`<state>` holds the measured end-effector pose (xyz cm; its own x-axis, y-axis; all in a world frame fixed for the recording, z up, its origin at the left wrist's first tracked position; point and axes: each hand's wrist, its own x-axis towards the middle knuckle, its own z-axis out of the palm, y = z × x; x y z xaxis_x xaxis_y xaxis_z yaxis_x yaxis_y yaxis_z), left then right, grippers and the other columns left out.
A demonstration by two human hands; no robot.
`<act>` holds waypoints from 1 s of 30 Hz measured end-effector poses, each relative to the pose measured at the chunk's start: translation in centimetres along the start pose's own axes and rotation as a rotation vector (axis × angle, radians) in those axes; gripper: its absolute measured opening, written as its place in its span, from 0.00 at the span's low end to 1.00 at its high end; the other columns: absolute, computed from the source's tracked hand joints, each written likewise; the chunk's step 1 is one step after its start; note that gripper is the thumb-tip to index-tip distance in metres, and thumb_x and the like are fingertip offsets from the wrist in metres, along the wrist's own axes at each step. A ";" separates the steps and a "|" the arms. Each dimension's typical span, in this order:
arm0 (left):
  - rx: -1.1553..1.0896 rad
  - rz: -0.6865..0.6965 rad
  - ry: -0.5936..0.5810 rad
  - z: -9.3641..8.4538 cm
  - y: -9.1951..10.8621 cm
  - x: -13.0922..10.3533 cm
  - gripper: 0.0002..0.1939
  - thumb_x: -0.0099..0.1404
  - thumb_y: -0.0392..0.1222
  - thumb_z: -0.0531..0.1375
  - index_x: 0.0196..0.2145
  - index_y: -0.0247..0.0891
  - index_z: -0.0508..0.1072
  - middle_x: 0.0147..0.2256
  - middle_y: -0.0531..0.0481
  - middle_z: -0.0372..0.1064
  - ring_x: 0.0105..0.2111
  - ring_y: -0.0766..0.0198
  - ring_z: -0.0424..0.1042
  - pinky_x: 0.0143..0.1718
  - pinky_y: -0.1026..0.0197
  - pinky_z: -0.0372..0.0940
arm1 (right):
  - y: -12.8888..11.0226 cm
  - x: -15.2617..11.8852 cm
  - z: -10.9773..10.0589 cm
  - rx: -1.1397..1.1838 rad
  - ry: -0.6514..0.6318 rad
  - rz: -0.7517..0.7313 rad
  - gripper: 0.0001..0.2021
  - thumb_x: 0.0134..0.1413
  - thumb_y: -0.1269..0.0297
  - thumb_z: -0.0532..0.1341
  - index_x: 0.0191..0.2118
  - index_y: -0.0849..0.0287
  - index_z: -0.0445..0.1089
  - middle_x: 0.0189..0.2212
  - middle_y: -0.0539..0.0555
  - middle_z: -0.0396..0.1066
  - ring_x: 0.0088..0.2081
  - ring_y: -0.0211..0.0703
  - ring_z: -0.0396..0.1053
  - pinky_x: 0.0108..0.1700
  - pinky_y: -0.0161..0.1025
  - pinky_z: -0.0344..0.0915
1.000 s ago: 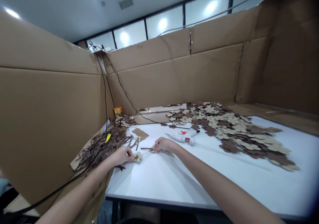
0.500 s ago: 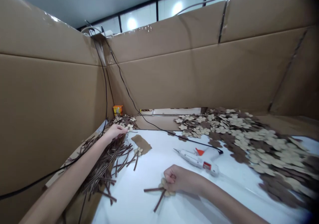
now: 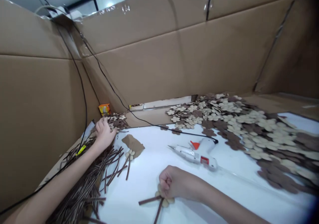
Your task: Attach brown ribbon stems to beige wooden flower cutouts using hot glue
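Right hand [image 3: 177, 183] clamped a two-strip flower [image 3: 165, 203] while left hand [image 3: 104, 133], grip unclear, apparently worked the small pile [image 3: 120, 119] near the worktop [image 3: 154, 140] far-left corner, needing light pinching.

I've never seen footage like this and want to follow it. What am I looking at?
There is no machine: these are a person's bare hands, seen from a camera worn on the head, looking forward and down. The right hand is closed over a beige flower with two brown strips sticking out. The left hand reaches to small flower pieces. On the white table lie what looks like a glue gun and, to the right, a heap of flower cutouts. Cardboard walls stand around.
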<state>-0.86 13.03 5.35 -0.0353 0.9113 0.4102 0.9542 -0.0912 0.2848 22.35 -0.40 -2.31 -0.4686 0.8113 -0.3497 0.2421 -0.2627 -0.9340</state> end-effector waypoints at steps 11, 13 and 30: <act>0.077 0.781 -0.600 -2.9 3.5 -12.2 0.12 0.64 0.37 0.49 0.37 0.42 0.71 0.39 0.45 0.67 0.46 0.53 0.61 0.47 0.51 0.58 | -0.4 3.2 -0.6 -0.189 0.169 -0.003 0.12 0.51 0.71 0.61 0.20 0.62 0.61 0.16 0.42 0.59 0.18 0.29 0.56 0.22 0.29 0.53; 0.158 0.752 -0.630 -3.5 3.4 -12.0 0.12 0.65 0.38 0.48 0.35 0.41 0.71 0.36 0.46 0.69 0.42 0.54 0.65 0.43 0.53 0.60 | -0.7 3.2 -0.7 -0.198 0.156 -0.011 0.12 0.49 0.73 0.60 0.19 0.62 0.60 0.16 0.42 0.59 0.20 0.30 0.58 0.23 0.29 0.54; 0.444 0.177 -0.540 -2.0 -5.7 -1.6 0.10 0.60 0.46 0.54 0.25 0.40 0.68 0.28 0.48 0.71 0.33 0.55 0.70 0.30 0.62 0.57 | -0.6 3.4 -0.9 -0.222 0.131 -0.054 0.08 0.27 0.80 0.48 0.14 0.60 0.56 0.12 0.43 0.59 0.19 0.30 0.54 0.23 0.29 0.48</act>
<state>-6.84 11.28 4.85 0.1734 0.9797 -0.1004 0.9667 -0.1888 -0.1726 21.34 2.95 -2.88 -0.3754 0.8856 -0.2735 0.4072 -0.1075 -0.9070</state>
